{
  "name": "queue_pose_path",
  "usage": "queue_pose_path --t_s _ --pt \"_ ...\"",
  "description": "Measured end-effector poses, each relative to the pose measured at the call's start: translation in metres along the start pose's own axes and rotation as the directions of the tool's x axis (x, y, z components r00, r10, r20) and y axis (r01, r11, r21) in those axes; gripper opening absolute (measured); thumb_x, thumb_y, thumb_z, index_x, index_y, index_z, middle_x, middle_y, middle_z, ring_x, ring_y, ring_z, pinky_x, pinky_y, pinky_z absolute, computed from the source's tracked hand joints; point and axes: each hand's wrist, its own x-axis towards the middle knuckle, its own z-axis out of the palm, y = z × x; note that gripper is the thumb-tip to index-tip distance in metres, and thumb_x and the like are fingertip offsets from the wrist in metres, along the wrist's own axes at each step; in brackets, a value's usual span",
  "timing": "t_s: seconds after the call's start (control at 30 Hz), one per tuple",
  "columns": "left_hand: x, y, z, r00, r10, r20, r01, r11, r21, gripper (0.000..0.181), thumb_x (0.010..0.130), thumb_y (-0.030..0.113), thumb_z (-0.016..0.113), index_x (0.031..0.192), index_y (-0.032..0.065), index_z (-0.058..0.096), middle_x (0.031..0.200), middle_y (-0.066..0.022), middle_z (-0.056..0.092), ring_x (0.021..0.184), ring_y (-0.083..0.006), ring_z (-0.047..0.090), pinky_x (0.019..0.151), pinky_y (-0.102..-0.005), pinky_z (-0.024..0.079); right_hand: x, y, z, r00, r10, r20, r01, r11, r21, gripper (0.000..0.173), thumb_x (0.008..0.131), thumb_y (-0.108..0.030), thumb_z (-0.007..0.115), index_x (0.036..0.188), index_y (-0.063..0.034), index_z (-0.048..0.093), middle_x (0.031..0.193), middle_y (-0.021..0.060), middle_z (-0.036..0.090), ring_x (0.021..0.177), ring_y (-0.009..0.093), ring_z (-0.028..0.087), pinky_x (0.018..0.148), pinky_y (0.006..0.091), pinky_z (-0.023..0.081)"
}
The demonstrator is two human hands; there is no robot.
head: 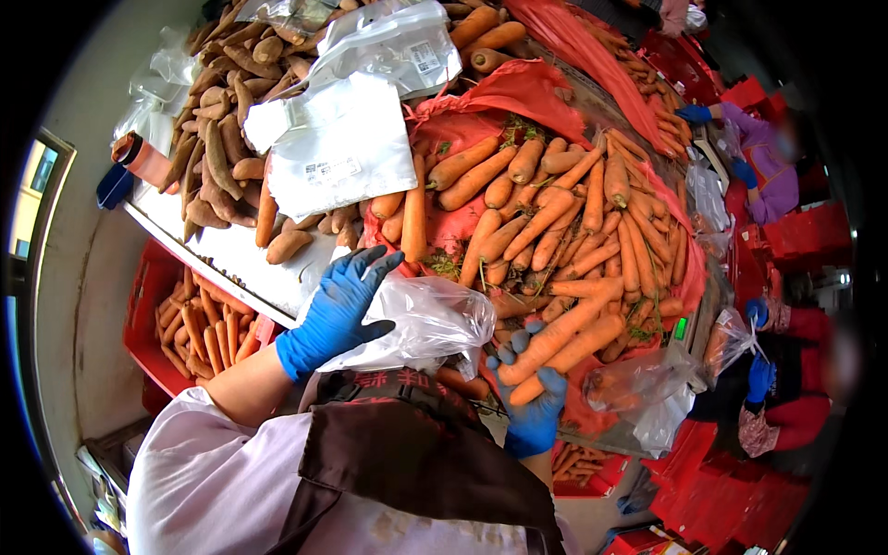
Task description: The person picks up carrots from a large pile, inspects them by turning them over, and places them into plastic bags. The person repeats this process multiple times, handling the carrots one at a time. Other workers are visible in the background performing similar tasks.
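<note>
My right hand [533,409], in a blue glove, grips two large carrots [565,340] by their near ends, beside a heap of loose carrots [541,229]. The carrots point away to the upper right over the heap. My left hand [340,302], gloved too, has its fingers apart with nothing in them. Just beside it lies a clear plastic bag [423,319], crumpled against the table's near side; whether the glove touches it I cannot tell. Red mesh sacking [454,225] is spread under the heap.
Sweet potatoes [222,146] are piled at the far left, with flat plastic bags [340,152] bearing printed labels partly over them. A red crate [149,305] of carrots stands at lower left. A filled bag [645,388] lies right. Two people [770,163] work with gloved hands at the right.
</note>
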Motion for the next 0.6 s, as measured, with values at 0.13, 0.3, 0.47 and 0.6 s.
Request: queue_pose_path --t_s 0.13,0.3,0.47,0.6 --pt "0.008 -0.028 0.032 0.976 -0.1 0.194 0.159 0.933 -0.322 0.047 0.075 0.024 0.07 0.113 0.0022 0.051 0.088 -0.0178 0.061 0.082 -0.0359 0.059 0.075 -0.0401 0.047 0.016 0.012 0.035 0.988 0.094 0.121 -0.089 0.995 -0.046 0.061 0.073 -0.024 0.065 0.127 -0.0083 0.041 0.11 0.0076 0.052 0.107 0.025 0.051 0.097 0.0488 0.04" --pt "0.026 -0.002 0.02 0.865 -0.281 0.416 0.496 0.351 -0.794 0.022 0.092 0.021 0.054 0.095 0.0002 0.059 0.073 -0.0093 0.063 0.06 -0.0199 0.059 0.058 -0.0307 0.047 0.045 0.039 0.074 0.994 -0.032 0.105 0.035 0.999 -0.025 0.057 0.076 -0.015 0.065 0.127 -0.0077 0.041 0.113 0.0069 0.05 0.108 0.023 0.051 0.1 0.0424 0.039" --pt "0.028 0.01 0.008 0.804 -0.248 0.54 0.307 -0.604 -0.735 0.022 0.092 0.027 0.052 0.101 0.0073 0.058 0.075 -0.0025 0.056 0.061 -0.0113 0.051 0.058 -0.0264 0.044 0.086 0.081 0.044 0.991 -0.102 0.081 0.13 0.838 -0.53 0.033 0.077 0.0 0.062 0.109 -0.0021 0.053 0.102 0.0036 0.054 0.095 0.013 0.054 0.081 0.0261 0.045" --pt "0.019 -0.005 -0.016 0.706 -0.421 0.57 0.188 -0.664 -0.723 0.029 0.091 0.034 0.054 0.102 0.0079 0.059 0.073 -0.0022 0.059 0.062 -0.0124 0.055 0.06 -0.0273 0.047 0.093 0.107 -0.01 0.873 -0.237 0.427 0.465 0.135 -0.875 0.045 0.068 -0.008 0.069 0.108 0.0005 0.051 0.096 0.0158 0.059 0.085 0.032 0.058 0.073 0.0379 0.047"
